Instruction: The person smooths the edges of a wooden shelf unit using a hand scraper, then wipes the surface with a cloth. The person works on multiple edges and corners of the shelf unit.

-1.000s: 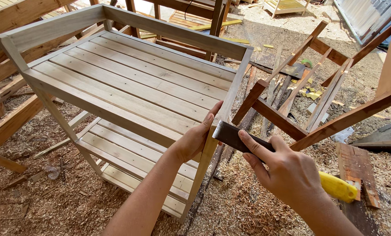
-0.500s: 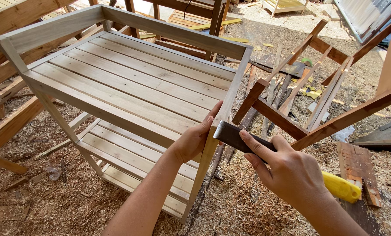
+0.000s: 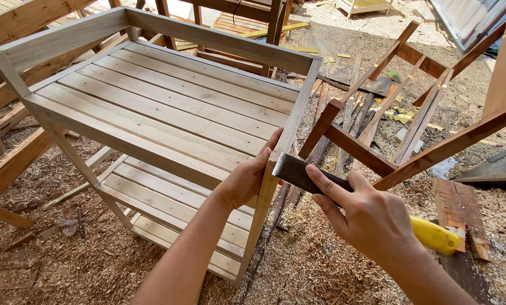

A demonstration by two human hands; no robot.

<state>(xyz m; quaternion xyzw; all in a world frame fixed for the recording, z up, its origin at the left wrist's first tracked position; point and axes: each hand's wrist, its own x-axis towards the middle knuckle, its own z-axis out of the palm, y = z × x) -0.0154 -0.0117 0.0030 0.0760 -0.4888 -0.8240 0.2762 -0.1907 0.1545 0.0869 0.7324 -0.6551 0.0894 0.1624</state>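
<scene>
A pale wooden slatted shelf unit (image 3: pixel 168 107) with an upper and a lower deck fills the left and middle of the head view. My left hand (image 3: pixel 247 178) grips its near right corner post, fingers wrapped over the top. My right hand (image 3: pixel 372 217) holds a tool with a dark flat blade (image 3: pixel 298 172) and a yellow handle (image 3: pixel 434 234). The blade's end rests against that same corner post, just right of my left fingers.
A reddish-brown wooden frame (image 3: pixel 400 113) leans at the right, close to the tool. Sawdust and shavings (image 3: pixel 315 265) cover the ground. Loose boards and offcuts (image 3: pixel 462 214) lie at right, timber beams (image 3: pixel 15 164) at left, more furniture at the back.
</scene>
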